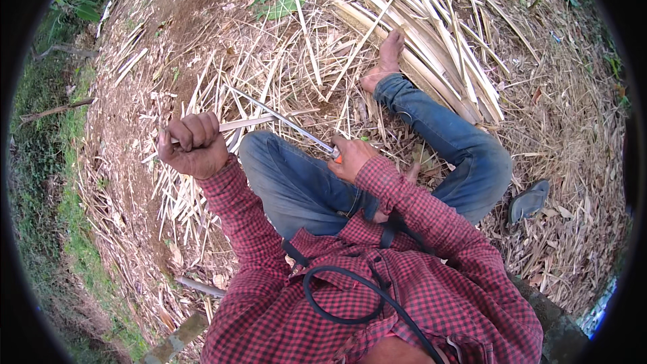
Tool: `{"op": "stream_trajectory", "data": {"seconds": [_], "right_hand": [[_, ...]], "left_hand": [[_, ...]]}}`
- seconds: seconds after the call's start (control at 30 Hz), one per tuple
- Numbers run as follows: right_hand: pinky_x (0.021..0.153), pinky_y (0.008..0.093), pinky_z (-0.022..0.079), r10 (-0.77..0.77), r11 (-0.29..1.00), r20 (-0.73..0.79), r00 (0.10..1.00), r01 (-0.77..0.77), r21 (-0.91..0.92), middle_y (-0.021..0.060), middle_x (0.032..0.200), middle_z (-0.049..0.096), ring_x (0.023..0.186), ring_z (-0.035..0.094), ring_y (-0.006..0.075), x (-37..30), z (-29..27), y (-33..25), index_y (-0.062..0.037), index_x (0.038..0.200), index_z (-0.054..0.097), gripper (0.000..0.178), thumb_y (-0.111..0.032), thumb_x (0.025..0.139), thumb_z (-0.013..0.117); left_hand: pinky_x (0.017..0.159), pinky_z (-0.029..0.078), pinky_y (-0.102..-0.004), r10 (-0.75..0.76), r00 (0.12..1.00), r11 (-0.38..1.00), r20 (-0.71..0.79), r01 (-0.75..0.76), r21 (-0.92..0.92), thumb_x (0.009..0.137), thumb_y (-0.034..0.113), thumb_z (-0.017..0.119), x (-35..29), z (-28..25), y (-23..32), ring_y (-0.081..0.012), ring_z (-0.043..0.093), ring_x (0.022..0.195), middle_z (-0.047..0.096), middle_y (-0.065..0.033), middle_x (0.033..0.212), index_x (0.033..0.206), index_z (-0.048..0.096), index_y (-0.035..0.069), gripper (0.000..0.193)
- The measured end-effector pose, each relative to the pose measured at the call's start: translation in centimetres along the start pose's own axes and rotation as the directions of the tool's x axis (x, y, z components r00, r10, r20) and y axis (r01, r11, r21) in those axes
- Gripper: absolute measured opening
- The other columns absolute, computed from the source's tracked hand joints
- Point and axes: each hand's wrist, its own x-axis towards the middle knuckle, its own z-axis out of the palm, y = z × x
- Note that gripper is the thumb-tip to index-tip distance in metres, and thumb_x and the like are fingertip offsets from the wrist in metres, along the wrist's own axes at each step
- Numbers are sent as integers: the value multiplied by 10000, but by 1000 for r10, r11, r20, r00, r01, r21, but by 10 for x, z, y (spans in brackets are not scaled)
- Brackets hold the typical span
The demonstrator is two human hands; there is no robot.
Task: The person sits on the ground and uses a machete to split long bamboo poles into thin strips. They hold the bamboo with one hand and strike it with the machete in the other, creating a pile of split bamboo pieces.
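Gap separates knife (300,129) in right hand (355,159) from stick pile (441,64); left of knife, left hand (193,144) clasps pale, narrow strip (247,122).

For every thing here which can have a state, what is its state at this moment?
Left hand: closed on a pale strip.
Pale strip: held, its end at the blade; contact is unclear.
Right hand: closed around the tool's handle.
Long-bladed tool: blade bare, slanting.
Pile of split strips: lying on the ground.
Sandal: on the ground, unworn.
Black cable: looped over the shirt.
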Motion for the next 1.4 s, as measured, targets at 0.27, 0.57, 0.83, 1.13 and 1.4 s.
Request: {"op": "stream_trajectory", "data": {"seconds": [0.27,0.57,0.83,1.13,1.4], "right_hand": [[650,448,512,61,997,42,997,-59,-51,188,646,602,639,620,362,2,-1,4,-9,1002,526,365,-268,753,595],[695,448,506,50,997,50,998,-47,-58,196,712,617,709,625,362,-5,-1,-2,-8,945,523,311,-250,762,595],[679,433,516,99,992,37,994,-96,-86,206,722,617,704,629,354,4,13,22,-17,1013,533,345,-245,762,595],[708,431,513,127,977,39,991,-118,-176,200,755,618,739,626,359,-3,8,28,-18,1007,538,344,-258,770,602],[843,412,481,453,883,221,864,-401,-242,200,997,608,941,603,315,7,-1,58,-6,1044,553,319,-226,813,561]], "left_hand": [[365,163,-264,60,989,995,-137,-49,86,896,303,369,-6,0,2,-91,162,390,240,23,439,556,293,148,381],[349,158,-257,114,976,987,-185,-90,131,886,293,399,-4,-8,1,-83,178,378,257,22,452,567,300,148,364],[354,143,-251,153,942,975,-300,-94,200,884,292,396,-5,-5,-1,-86,157,381,239,29,462,570,291,151,361],[344,156,-245,109,952,982,-285,-58,180,885,303,390,-4,-17,4,-77,162,380,241,33,456,565,280,153,370],[346,151,-247,143,916,969,-374,-53,240,870,270,382,7,-21,2,-83,149,367,225,32,443,545,267,163,360]]}}
